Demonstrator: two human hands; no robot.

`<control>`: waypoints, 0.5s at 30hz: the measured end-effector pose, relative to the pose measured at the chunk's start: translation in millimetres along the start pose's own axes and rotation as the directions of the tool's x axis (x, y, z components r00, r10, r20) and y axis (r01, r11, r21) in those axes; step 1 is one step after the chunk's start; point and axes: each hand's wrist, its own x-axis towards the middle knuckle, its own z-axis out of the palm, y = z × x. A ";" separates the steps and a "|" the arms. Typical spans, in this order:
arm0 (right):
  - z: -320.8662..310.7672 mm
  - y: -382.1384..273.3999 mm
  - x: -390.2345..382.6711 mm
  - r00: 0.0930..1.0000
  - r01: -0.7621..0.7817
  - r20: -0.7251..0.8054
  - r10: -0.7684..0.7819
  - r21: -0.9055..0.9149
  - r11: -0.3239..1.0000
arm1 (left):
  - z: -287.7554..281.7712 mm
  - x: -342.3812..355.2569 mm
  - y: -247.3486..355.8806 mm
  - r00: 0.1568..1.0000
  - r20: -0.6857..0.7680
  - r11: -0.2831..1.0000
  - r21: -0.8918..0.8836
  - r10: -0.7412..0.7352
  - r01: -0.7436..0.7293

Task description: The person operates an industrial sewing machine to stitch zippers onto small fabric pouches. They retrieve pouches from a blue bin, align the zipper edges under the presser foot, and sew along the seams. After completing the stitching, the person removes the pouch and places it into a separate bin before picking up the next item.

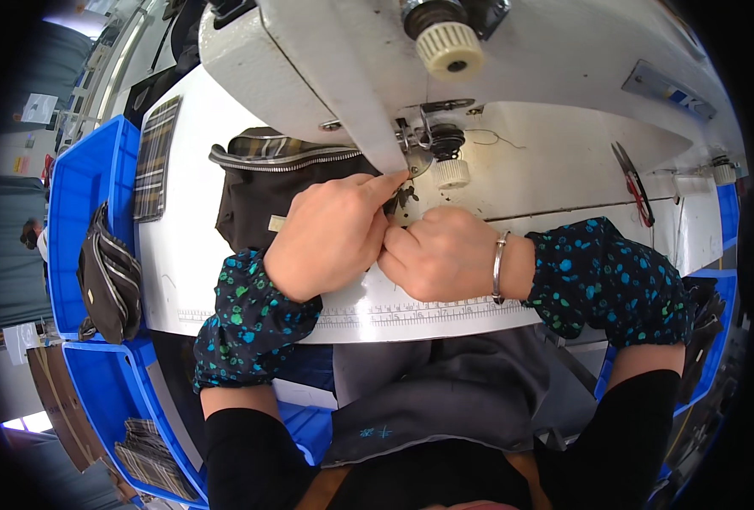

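A black zippered pouch (245, 200) with a plaid lining and a silvery zip lies on the white sewing machine bed, left of the needle area. My left hand (330, 234) is closed on its right end, index finger pointing up beside the presser foot. Close against it, my right hand (440, 253) has its fingers curled in a pinch at the same dark edge; the fingertips are mostly hidden. The sewing machine (530, 51) arches over both hands, its needle area just beyond my fingertips.
Red-handled thread snips (634, 183) lie on the right of the bed. A plaid cloth piece (156, 159) is at the left edge. Blue bins (69, 153) stand left, one with another dark pouch (109, 276) over its rim. A printed ruler (385, 317) runs along the near edge.
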 end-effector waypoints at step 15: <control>2.5 -3.4 4.3 0.993 -0.120 -0.028 0.117 -0.109 0.987 | -6.4 -8.5 -10.4 0.993 -0.115 0.999 0.008 0.037 -0.036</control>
